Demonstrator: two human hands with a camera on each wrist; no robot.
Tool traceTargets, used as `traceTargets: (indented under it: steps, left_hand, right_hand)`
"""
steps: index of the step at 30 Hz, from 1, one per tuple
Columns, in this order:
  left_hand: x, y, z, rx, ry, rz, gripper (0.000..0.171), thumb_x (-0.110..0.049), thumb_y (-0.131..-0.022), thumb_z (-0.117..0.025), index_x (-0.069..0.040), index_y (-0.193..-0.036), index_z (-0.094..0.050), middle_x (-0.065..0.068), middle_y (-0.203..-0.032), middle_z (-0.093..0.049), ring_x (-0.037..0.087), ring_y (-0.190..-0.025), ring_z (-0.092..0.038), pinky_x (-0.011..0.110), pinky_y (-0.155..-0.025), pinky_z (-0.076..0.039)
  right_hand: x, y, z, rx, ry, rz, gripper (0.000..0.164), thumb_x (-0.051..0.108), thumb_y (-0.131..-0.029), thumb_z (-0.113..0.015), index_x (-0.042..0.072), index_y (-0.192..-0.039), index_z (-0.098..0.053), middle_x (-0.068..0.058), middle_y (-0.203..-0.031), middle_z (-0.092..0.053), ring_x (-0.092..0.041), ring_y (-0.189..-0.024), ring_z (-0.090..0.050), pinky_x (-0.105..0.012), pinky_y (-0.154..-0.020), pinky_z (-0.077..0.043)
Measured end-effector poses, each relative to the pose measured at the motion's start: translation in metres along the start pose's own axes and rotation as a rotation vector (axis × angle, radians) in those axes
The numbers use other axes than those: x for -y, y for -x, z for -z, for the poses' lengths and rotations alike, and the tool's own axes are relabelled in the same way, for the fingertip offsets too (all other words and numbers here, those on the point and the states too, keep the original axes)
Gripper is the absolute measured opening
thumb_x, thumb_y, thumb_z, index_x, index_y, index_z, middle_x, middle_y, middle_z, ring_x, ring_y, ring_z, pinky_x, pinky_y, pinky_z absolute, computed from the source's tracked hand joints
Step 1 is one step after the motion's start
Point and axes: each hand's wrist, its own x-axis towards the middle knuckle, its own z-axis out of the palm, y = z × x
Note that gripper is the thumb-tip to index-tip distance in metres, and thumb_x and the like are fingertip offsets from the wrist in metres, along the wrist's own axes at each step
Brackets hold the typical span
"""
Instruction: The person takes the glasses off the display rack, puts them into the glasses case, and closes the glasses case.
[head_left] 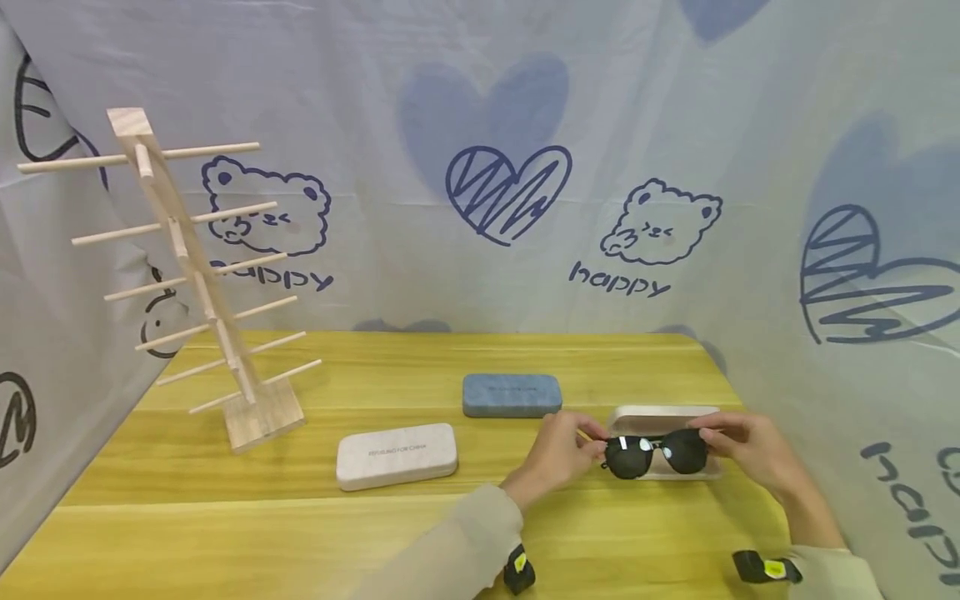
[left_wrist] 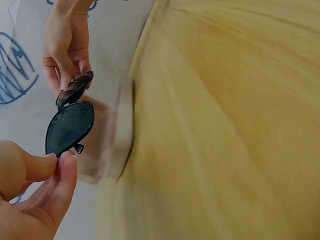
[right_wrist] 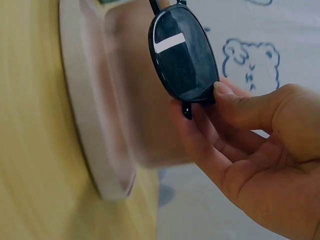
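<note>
A pair of black sunglasses (head_left: 656, 455) with dark lenses is held up between both hands in the head view. My left hand (head_left: 564, 450) pinches the frame's left end between thumb and fingers. At the other end my right hand (head_left: 753, 450) grips the corner of the frame, thumb on the front, as the right wrist view also shows beside the dark lens (right_wrist: 185, 52). The temples appear folded behind the lenses. Right behind the sunglasses stands an open pale glasses case (head_left: 667, 411), its lid raised at the back and its inside pinkish; the lenses hide much of it.
A closed blue glasses case (head_left: 512, 395) lies behind my left hand. Farther left is a closed white glasses case (head_left: 397, 456). The wooden display rack (head_left: 202, 283) with several pegs stands at the table's left. Printed cloth (head_left: 375, 167) hangs around the wooden table (head_left: 262, 533).
</note>
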Motion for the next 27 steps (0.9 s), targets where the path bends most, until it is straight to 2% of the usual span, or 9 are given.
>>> traceTargets:
  steps: [4, 8, 12, 13, 17, 21, 24, 27]
  left_hand:
    - [0.003, -0.009, -0.016, -0.029, 0.013, 0.012, 0.012, -0.001, -0.096, -0.07, -0.004, -0.104, -0.079, 0.011, -0.098, -0.079, 0.002, -0.069, -0.07, 0.015, -0.055, -0.051]
    - [0.008, -0.019, -0.027, -0.088, 0.021, 0.012, 0.012, 0.003, -0.095, -0.07, -0.002, -0.1, -0.08, 0.011, -0.092, -0.079, 0.003, -0.07, -0.071, 0.012, -0.057, -0.051]
    - [0.014, -0.026, -0.032, -0.135, -0.02, 0.003, 0.013, 0.005, -0.093, -0.071, -0.003, -0.098, -0.08, 0.011, -0.097, -0.08, 0.006, -0.074, -0.074, 0.011, -0.059, -0.052]
    - [0.016, -0.026, -0.032, -0.141, -0.028, 0.008, 0.014, 0.005, -0.092, -0.072, -0.003, -0.099, -0.081, 0.011, -0.098, -0.08, 0.006, -0.074, -0.074, 0.011, -0.06, -0.052]
    - [0.023, -0.026, -0.031, -0.13, -0.074, 0.01, 0.015, 0.003, -0.091, -0.073, -0.004, -0.101, -0.081, 0.01, -0.101, -0.08, 0.005, -0.078, -0.073, 0.01, -0.061, -0.051]
    - [0.025, -0.026, -0.031, -0.094, -0.101, -0.007, 0.016, 0.003, -0.091, -0.074, -0.003, -0.104, -0.081, 0.009, -0.101, -0.081, 0.006, -0.081, -0.074, 0.009, -0.064, -0.051]
    - [0.025, -0.025, -0.032, -0.064, -0.123, -0.028, 0.017, 0.005, -0.09, -0.074, 0.0, -0.105, -0.08, 0.011, -0.1, -0.081, 0.008, -0.084, -0.075, 0.009, -0.067, -0.052]
    - [0.025, -0.024, -0.033, -0.038, -0.159, -0.052, 0.017, 0.005, -0.091, -0.073, 0.001, -0.106, -0.08, 0.011, -0.1, -0.081, 0.011, -0.087, -0.076, 0.009, -0.071, -0.053]
  right_hand:
    - [-0.012, 0.003, 0.003, -0.03, -0.028, -0.059, 0.02, -0.003, -0.096, -0.067, -0.017, -0.111, -0.07, 0.035, -0.1, -0.064, 0.007, -0.086, -0.068, -0.016, -0.072, -0.06]
    - [-0.021, 0.005, 0.003, -0.051, -0.062, -0.114, 0.023, -0.004, -0.097, -0.066, -0.02, -0.114, -0.067, 0.038, -0.098, -0.062, 0.01, -0.085, -0.067, -0.016, -0.073, -0.06]
    - [-0.028, 0.004, 0.0, -0.064, -0.065, -0.153, 0.025, -0.002, -0.098, -0.066, -0.02, -0.116, -0.066, 0.038, -0.097, -0.062, 0.01, -0.085, -0.067, -0.017, -0.073, -0.061]
    - [-0.03, 0.003, -0.001, -0.066, -0.06, -0.156, 0.024, -0.002, -0.097, -0.066, -0.019, -0.115, -0.067, 0.034, -0.098, -0.065, 0.01, -0.085, -0.066, -0.017, -0.073, -0.06]
    - [-0.035, 0.001, -0.004, -0.074, -0.036, -0.149, 0.021, -0.004, -0.096, -0.066, -0.017, -0.112, -0.069, 0.028, -0.1, -0.067, 0.012, -0.087, -0.064, -0.016, -0.072, -0.06]
    - [-0.038, 0.0, -0.006, -0.083, 0.012, -0.133, 0.019, -0.007, -0.096, -0.066, -0.017, -0.111, -0.069, 0.009, -0.103, -0.075, 0.013, -0.086, -0.062, -0.015, -0.071, -0.059]
    - [-0.038, 0.001, -0.007, -0.101, 0.099, -0.12, 0.016, -0.006, -0.095, -0.068, -0.014, -0.108, -0.072, -0.017, -0.105, -0.077, 0.01, -0.083, -0.063, -0.014, -0.069, -0.057]
    - [-0.037, 0.0, -0.008, -0.107, 0.16, -0.107, 0.014, -0.005, -0.094, -0.069, -0.012, -0.106, -0.074, -0.028, -0.107, -0.074, 0.005, -0.08, -0.066, -0.012, -0.067, -0.054]
